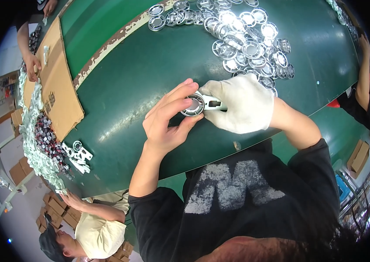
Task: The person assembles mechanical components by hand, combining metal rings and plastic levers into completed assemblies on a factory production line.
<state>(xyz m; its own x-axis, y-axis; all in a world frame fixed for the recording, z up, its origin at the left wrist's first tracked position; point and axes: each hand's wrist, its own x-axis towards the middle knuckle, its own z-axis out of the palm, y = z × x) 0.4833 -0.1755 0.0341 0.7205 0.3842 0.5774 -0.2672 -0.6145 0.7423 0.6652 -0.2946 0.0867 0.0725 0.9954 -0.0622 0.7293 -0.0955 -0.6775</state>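
Observation:
My bare left hand (166, 124) has its fingers and thumb closed around the rim of a round silver ring-shaped cap (192, 106). This cap sits at the left end of a white plastic piece with a dark slot (214, 104). My right hand (249, 105), in a white glove, grips the other end of that white piece. Both hands are just above the green table (124, 105), near its front edge. Beyond my right hand lies a loose heap of shiny round caps (252, 49), some overlapping. The glove hides the right end of the white piece.
A cardboard sheet (60, 87) lies at the left. Beside it are long heaps of white parts (41, 161), dark red small parts (47, 135) and a few loose white pieces (79, 159). Other people's hands are at the left and right edges. A worn raised strip (106, 50) crosses the table.

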